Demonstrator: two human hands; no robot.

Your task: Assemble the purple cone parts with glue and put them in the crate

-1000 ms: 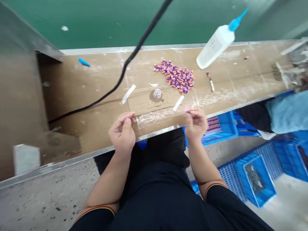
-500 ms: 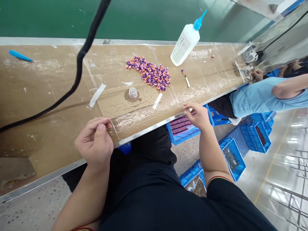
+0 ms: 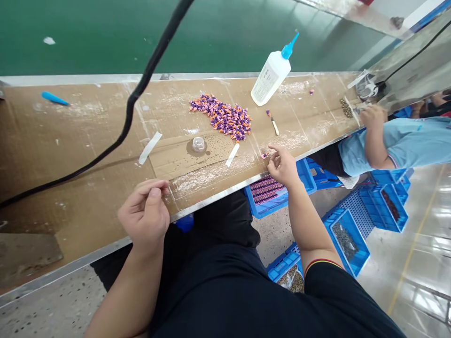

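My left hand [image 3: 146, 211] is pinched closed near the table's front edge; whatever its fingertips hold is too small to name. My right hand [image 3: 283, 165] is over the front edge with its index finger stretched out and the others curled. By its fingertips a small purple and pink piece [image 3: 264, 155] lies on the table. Behind is a pile of purple, pink and orange pieces [image 3: 229, 117]. A small clear cup [image 3: 198, 144] stands on a taped cardboard sheet [image 3: 169, 157]. A stick with a pale handle [image 3: 275, 126] lies to the right of the pile.
A white bottle [image 3: 270, 77] with a blue nozzle stands behind. A black cable [image 3: 130, 112] hangs across the left. A blue object [image 3: 54, 98] lies at the back left. Blue crates [image 3: 260, 213] stand below the edge. A person in light blue [image 3: 405, 141] is at the right.
The view has shifted slightly. The small purple and pink piece now shows on the table by my right hand, whose index finger has stretched out. The other person's arm has moved.
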